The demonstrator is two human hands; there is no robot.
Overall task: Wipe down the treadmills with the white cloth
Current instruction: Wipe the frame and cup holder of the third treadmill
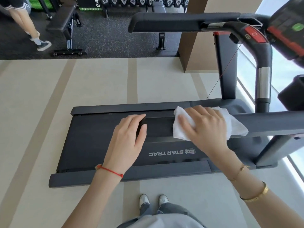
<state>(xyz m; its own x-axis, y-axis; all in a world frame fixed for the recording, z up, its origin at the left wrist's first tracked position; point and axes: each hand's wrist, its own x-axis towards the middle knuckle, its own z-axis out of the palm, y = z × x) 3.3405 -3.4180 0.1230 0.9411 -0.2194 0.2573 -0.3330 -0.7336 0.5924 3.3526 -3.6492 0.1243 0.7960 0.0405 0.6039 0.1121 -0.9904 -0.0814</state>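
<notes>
A dark Star Trac treadmill (98, 137) lies crosswise in front of me on the pale floor. Its near handrail (158, 127) runs in from the right at waist height. My left hand (126, 142) grips the rail's free end, fingers over the far side and thumb on the near side. My right hand (207, 125) holds the white cloth (236, 127) wrapped over the rail just right of the left hand, fingers spread and curled on it. Cloth sticks out on both sides of the hand.
The far handrail (181, 22), the red stop button (254, 34) and the console (287, 30) rise at the upper right. A brown pillar (192, 46) stands behind. A weight bench (64, 22), a dumbbell rack (139, 1) and a walking person (32, 30) are at the back.
</notes>
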